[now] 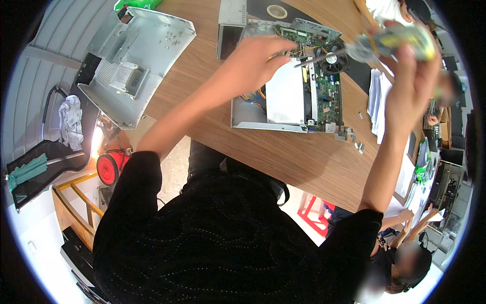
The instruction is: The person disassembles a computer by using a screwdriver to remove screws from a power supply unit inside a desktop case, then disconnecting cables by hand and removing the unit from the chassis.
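Over opened case (pixel 263 125), left fingers (pixel 279 44) parted; right fingers (pixel 405 54) hold screwdriver (pixel 363 46); fan (pixel 332 59) beneath, metal cover (pixel 158 58) leftward.

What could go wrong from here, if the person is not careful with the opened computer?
The screwdriver in the right hand points close to the thumb of the left hand, so a slip might hurt it. The circuit board is exposed, so a stray tip could scratch it. Small pieces, apparently screws, lie loose in the metal cover; a bump could scatter them.
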